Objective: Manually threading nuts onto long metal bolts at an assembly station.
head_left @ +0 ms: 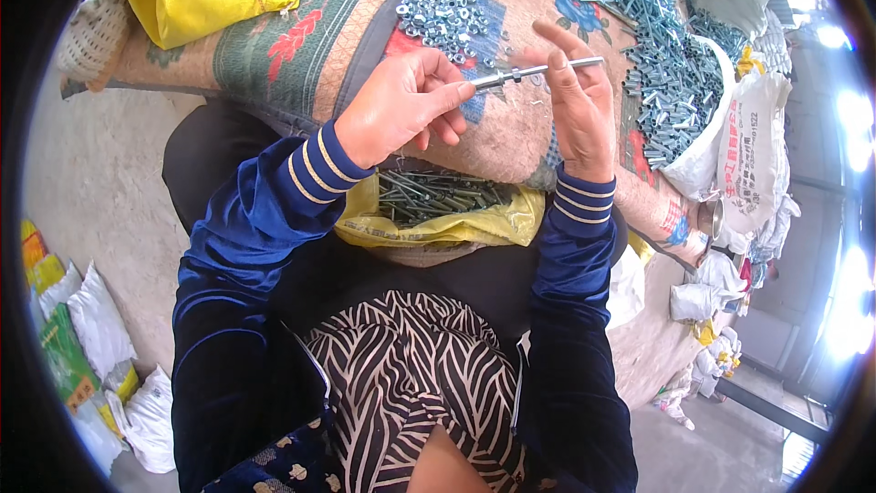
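Daylight is bright and even. Glare blows out the far right rim beyond the right hand. Fisheye bending and black vignette ring the edges; shadows are soft, focus sharp centrally.

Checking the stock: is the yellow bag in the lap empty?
No, the yellow bag holds a bundle of long bolts.

This looks like a small workshop. A big heap of bolts and a pile of nuts lie on a patterned cloth. Sacks and bags sit on the bare concrete floor.
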Available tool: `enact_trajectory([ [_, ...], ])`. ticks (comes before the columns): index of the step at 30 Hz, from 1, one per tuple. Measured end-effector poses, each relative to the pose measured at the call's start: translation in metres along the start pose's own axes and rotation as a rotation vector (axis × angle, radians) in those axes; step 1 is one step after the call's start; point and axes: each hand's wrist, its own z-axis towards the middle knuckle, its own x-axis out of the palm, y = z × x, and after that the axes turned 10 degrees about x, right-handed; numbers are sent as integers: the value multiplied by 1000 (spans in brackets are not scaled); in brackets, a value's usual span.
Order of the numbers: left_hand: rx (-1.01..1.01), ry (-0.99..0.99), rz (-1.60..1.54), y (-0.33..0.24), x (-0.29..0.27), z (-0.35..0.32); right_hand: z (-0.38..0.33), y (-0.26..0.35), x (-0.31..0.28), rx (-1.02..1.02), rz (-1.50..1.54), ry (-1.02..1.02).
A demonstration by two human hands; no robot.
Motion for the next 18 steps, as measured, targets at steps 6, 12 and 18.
enact_trajectory([
  [6,29,-7,104,0,1,1,5,-6,-16,111,-324,53],
  [12,83,-16,141,1,4,-1,8,-16,-35,152,-332,93],
  [18,106,-20,151,-1,5,-2,4,-2,-29,149,-78,192],
])
